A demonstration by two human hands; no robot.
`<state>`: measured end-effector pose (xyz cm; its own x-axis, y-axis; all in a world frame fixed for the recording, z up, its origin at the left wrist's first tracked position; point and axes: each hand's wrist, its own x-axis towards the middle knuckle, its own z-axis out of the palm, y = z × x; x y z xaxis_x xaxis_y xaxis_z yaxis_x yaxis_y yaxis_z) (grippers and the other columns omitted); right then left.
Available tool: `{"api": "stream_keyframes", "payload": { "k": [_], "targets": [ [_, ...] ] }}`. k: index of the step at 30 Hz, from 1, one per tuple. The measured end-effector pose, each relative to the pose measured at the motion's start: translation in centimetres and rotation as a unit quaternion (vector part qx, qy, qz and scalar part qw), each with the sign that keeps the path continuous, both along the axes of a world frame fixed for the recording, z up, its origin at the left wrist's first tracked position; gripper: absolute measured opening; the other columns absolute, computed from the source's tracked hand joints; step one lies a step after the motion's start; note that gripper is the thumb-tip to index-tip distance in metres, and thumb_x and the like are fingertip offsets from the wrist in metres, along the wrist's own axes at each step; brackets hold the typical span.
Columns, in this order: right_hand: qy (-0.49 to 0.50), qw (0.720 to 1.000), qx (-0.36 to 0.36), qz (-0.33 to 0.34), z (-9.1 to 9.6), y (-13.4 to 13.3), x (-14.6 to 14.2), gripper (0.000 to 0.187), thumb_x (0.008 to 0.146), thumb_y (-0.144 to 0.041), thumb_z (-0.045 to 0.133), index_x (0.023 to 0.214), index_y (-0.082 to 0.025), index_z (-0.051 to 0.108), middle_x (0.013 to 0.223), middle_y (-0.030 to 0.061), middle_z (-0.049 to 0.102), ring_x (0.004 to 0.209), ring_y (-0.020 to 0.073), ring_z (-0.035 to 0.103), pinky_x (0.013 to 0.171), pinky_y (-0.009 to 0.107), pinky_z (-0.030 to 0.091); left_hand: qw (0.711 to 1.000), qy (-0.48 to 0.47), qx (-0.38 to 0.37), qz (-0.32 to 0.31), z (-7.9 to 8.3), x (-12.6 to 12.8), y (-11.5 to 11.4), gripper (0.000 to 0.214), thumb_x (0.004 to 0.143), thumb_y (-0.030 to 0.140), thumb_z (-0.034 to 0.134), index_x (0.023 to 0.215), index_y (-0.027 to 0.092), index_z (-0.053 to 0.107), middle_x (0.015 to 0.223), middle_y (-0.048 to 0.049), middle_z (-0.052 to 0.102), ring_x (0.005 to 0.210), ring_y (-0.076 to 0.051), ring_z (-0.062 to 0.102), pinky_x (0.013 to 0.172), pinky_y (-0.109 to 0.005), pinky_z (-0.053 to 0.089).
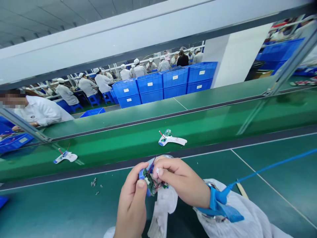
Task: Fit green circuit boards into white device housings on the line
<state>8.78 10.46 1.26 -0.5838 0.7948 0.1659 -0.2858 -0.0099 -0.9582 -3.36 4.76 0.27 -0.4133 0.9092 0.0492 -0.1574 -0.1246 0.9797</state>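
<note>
My left hand [131, 201] and my right hand [179, 180] are closed together on a white plastic housing [163, 201] with a small green circuit board [150, 181] and red and dark wires at its top. My left thumb presses the board's edge. The fingertips of my right hand pinch at the wires. A blue strap [218, 201] with a blue cord is wrapped round my right wrist. The housing's lower part hangs between my wrists above the green table.
Two similar white assemblies [172, 138] [65, 157] lie on the green conveyor belt [223, 125] beyond my hands. Small scraps [94, 182] lie on the table at left. Stacked blue crates [163, 84] and several people in white coats are behind; one person [37, 110] sits at left.
</note>
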Motion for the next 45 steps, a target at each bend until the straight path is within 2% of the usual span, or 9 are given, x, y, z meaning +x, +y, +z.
{"api": "stream_keyframes", "payload": {
  "k": [2,4,7,10,21,30,34,37,45],
  "targets": [
    [0.002,1.000,0.006,-0.003,0.5,-0.4,0.1,0.026,0.084,-0.036,0.054,0.068,-0.015,0.057,0.074,-0.0010,0.048,0.057,0.0100,0.054,0.057,0.027,0.049,1.000,0.025,0.006,-0.002,0.1,0.3,-0.4,0.038,0.075,0.050,0.065,0.100,0.021,0.069,0.100,-0.0082,0.069,0.096,-0.027,0.061,0.079,-0.034,0.048],
    [-0.044,0.994,0.095,-0.029,0.9,-0.7,0.3,0.025,0.085,-0.028,0.051,0.063,-0.016,0.056,0.069,-0.0004,0.051,0.062,0.0118,0.054,0.063,0.028,0.048,0.999,0.044,-0.001,-0.009,0.3,0.4,-0.8,0.038,0.076,0.050,0.064,0.102,0.023,0.069,0.100,-0.0074,0.069,0.089,-0.026,0.062,0.072,-0.032,0.048],
    [-0.125,0.949,0.274,-0.096,1.4,-1.1,0.6,0.028,0.084,-0.018,0.049,0.056,-0.017,0.054,0.059,-0.0001,0.055,0.069,0.0136,0.049,0.072,0.030,0.040,0.997,0.076,-0.007,-0.020,0.6,0.3,-1.1,0.039,0.076,0.053,0.062,0.102,0.024,0.070,0.095,-0.0069,0.068,0.078,-0.023,0.061,0.066,-0.030,0.046],
    [-0.156,0.915,0.350,-0.126,1.5,-1.3,0.9,0.027,0.083,-0.015,0.047,0.057,-0.017,0.052,0.058,-0.0003,0.054,0.066,0.0134,0.046,0.069,0.031,0.036,0.995,0.090,0.003,-0.050,0.8,0.1,-1.2,0.035,0.078,0.052,0.061,0.101,0.029,0.071,0.079,-0.0033,0.065,0.063,-0.016,0.055,0.061,-0.028,0.042],
    [-0.154,0.915,0.359,-0.103,1.6,-1.1,1.1,0.028,0.081,-0.012,0.043,0.054,-0.018,0.045,0.053,-0.0023,0.049,0.060,0.0119,0.043,0.063,0.027,0.035,0.991,0.087,-0.009,-0.097,1.4,-0.1,-1.0,0.032,0.080,0.052,0.059,0.098,0.029,0.073,0.077,-0.0029,0.061,0.053,-0.011,0.046,0.048,-0.024,0.035],
    [-0.233,0.885,0.386,-0.113,1.3,-1.1,1.4,0.024,0.073,-0.009,0.043,0.051,-0.018,0.037,0.052,-0.0018,0.047,0.059,0.0127,0.041,0.059,0.028,0.033,0.956,0.279,0.055,-0.076,1.0,-0.1,-0.7,0.032,0.084,0.049,0.052,0.098,0.028,0.072,0.080,-0.0055,0.066,0.068,-0.022,0.056,0.064,-0.029,0.039],
    [-0.252,0.886,0.378,-0.097,1.4,-1.0,1.7,0.023,0.069,-0.008,0.042,0.049,-0.018,0.035,0.051,-0.0018,0.046,0.058,0.0126,0.041,0.062,0.028,0.034,0.931,0.350,0.054,-0.093,0.3,0.1,-1.1,0.040,0.085,0.054,0.047,0.111,0.029,0.064,0.090,-0.0057,0.068,0.066,-0.021,0.057,0.062,-0.030,0.036],
    [-0.238,0.909,0.333,-0.073,1.6,-0.8,1.7,0.022,0.067,-0.007,0.043,0.049,-0.018,0.037,0.050,-0.0030,0.045,0.059,0.0117,0.042,0.062,0.026,0.035,0.914,0.392,0.056,-0.084,0.1,0.3,-1.4,0.045,0.083,0.060,0.045,0.110,0.029,0.061,0.087,-0.0063,0.068,0.068,-0.024,0.059,0.061,-0.030,0.035],
    [-0.217,0.974,0.026,-0.057,0.9,-0.3,0.1,0.013,0.065,-0.021,0.047,0.053,-0.018,0.050,0.056,-0.0016,0.049,0.057,0.0125,0.045,0.054,0.023,0.035,0.880,0.466,-0.043,0.081,-0.9,1.6,-0.9,0.060,0.081,0.070,0.030,0.099,0.022,0.063,0.079,-0.0112,0.063,0.066,-0.028,0.055,0.061,-0.034,0.031]
  ]
}}
